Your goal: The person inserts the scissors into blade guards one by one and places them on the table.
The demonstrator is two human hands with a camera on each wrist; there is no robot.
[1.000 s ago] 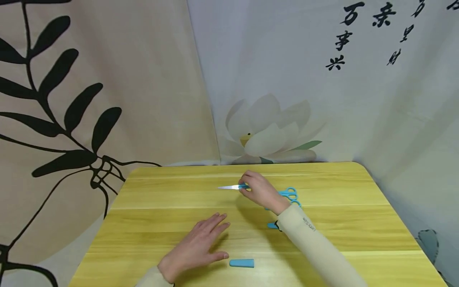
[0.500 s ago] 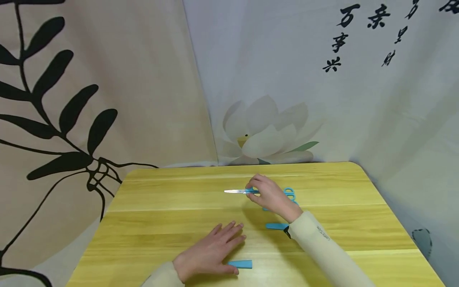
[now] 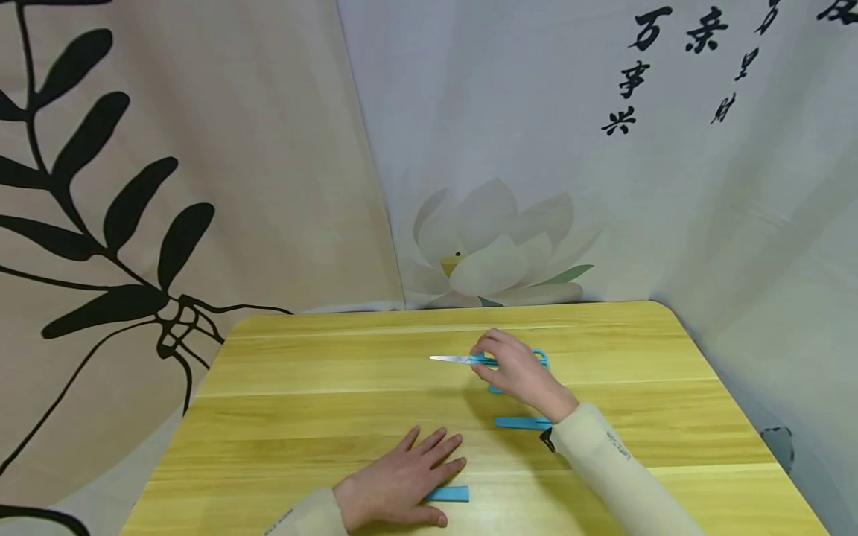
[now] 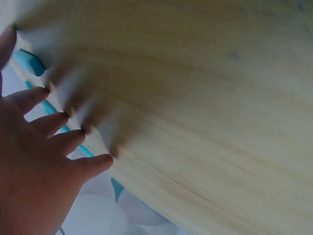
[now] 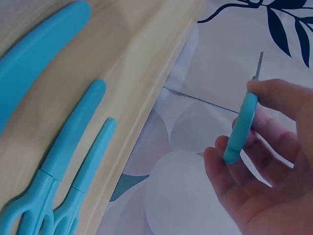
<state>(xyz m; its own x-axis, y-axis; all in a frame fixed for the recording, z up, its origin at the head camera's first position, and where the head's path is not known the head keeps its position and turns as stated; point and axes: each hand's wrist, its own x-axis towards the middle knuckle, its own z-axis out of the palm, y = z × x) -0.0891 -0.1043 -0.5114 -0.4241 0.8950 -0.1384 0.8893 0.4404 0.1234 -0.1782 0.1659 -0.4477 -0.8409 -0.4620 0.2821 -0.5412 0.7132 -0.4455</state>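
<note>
In the head view my right hand holds a pair of scissors by its light-blue handles, with the bare metal blade pointing left. The right wrist view shows the scissors' handle edge-on, pinched between thumb and fingers. My left hand lies low over the table with spread fingers. A loose blue blade cover lies beneath it, partly hidden between thumb and index finger. In the left wrist view, the cover shows between the thumb and forefinger.
Sheathed blue scissors and a smaller sheathed pair lie side by side on the wooden table. Another blue sheath lies by the right cuff. Printed curtains hang behind the table's far edge.
My right hand has moved right and slightly nearer with the scissors. My left hand has shifted right and nearer, over the loose cover. The head view has drifted slightly.
</note>
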